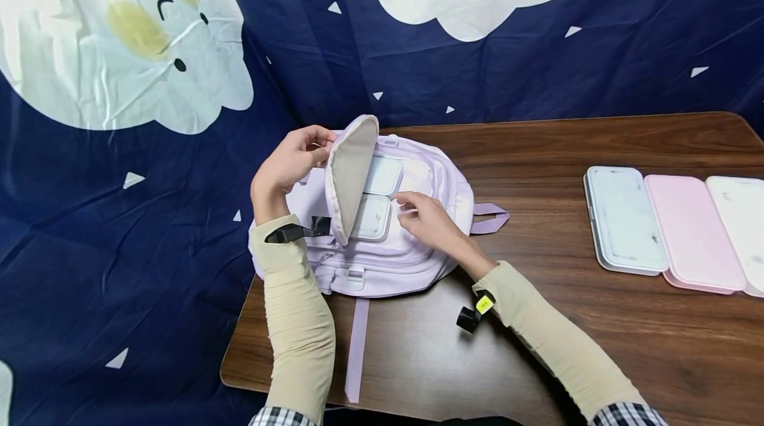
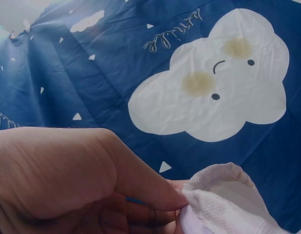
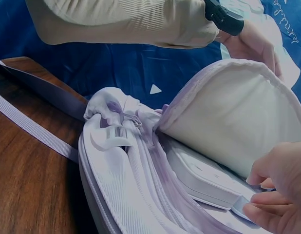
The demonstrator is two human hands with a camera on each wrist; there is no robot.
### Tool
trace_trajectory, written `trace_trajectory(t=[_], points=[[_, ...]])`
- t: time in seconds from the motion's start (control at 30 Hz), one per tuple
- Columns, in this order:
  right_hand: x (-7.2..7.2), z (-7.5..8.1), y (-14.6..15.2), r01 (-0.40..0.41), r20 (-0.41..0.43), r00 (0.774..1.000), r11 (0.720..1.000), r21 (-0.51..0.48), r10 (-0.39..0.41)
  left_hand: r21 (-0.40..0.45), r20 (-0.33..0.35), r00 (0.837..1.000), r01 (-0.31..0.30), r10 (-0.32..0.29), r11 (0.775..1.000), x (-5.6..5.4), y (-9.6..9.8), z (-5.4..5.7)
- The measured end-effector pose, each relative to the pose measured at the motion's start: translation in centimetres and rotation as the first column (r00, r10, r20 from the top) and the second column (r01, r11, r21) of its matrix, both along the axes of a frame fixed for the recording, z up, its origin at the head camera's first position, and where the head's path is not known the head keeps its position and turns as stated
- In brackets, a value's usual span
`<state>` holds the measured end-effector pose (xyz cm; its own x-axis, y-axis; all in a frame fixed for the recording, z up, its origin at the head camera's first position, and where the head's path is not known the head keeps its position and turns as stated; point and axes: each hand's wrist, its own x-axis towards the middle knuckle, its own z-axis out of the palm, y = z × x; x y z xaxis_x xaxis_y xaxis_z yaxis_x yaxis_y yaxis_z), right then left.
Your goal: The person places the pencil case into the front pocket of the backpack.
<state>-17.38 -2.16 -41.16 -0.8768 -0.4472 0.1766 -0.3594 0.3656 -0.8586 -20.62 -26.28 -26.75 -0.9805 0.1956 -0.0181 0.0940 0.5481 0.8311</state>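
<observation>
A pale lilac backpack (image 1: 456,213) lies on the table with its front pocket unzipped. My left hand (image 1: 289,160) pinches the edge of the pocket flap (image 1: 352,174) between thumb and fingers and holds it raised; the left wrist view shows the thumb on the fabric edge (image 2: 214,209). Inside the pocket lie two flat cases side by side, a whitish one (image 1: 373,217) nearer and a pale blue one (image 1: 384,176) beyond it. My right hand (image 1: 426,217) hovers over the pocket with loosely bent fingers, its fingertips right by the ends of the cases.
Three more flat cases lie in a row at the right of the wooden table: pale blue (image 1: 627,220), pink (image 1: 695,233) and white (image 1: 743,227). A lilac strap (image 1: 358,353) runs to the front edge. A dark blue cloud-print curtain (image 1: 286,28) hangs behind.
</observation>
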Motion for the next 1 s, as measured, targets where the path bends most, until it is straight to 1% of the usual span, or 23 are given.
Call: trace_trajectory(t=[0.3,0.43,0.6,1.0], points=[[-0.1,0.3,1.1,0.057,-0.05,0.997,0.997,-0.043,-0.059,-0.009,0.001,1.0,-0.01,0.01,1.0,0.1,0.2,0.1],[-0.1,0.4,1.7,0.088,-0.082,0.992,0.995,-0.057,-0.092,-0.008,0.011,1.0,-0.018,0.018,1.0,0.1,0.2,0.1],[-0.1,0.6,2.8,0.115,-0.111,0.986,0.99,-0.081,-0.124,-0.01,0.006,1.0,-0.015,0.015,1.0,0.1,0.2,0.1],[-0.6,0.6,5.5,0.18,-0.119,0.974,0.977,-0.118,-0.193,-0.012,0.008,1.0,-0.014,0.015,1.0,0.0,0.2,0.0]])
